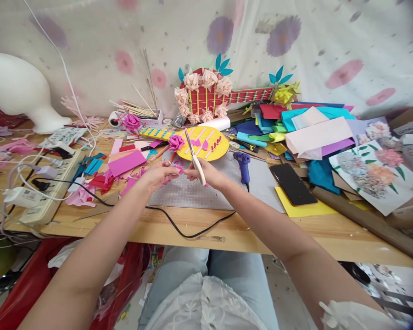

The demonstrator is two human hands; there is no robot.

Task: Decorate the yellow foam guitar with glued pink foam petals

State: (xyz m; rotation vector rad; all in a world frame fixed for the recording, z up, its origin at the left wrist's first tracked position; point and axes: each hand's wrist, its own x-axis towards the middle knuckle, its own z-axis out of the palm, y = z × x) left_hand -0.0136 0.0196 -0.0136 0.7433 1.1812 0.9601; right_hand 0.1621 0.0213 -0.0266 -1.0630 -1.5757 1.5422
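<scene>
My right hand (pixel 209 173) is closed round the white handles of a pair of scissors (pixel 193 155), whose blades point up and away over a yellow paper guitar (pixel 206 143). My left hand (pixel 159 174) pinches a small pink paper piece (pixel 179 170) between thumb and fingers, right beside the right hand's fingertips. Both hands hover over a grey cutting mat (pixel 192 192) on the wooden table (pixel 248 229). A pink paper rose (pixel 175 142) sits on the yellow guitar just beyond the hands.
A blue glue gun (pixel 243 164) lies right of the hands, its black cord looping along the table's front edge. A black phone (pixel 292 184) rests on yellow paper. Stacked coloured sheets fill the right; a power strip (pixel 51 188) with plugs and pink scraps the left. A red paper guitar (pixel 209 97) stands behind.
</scene>
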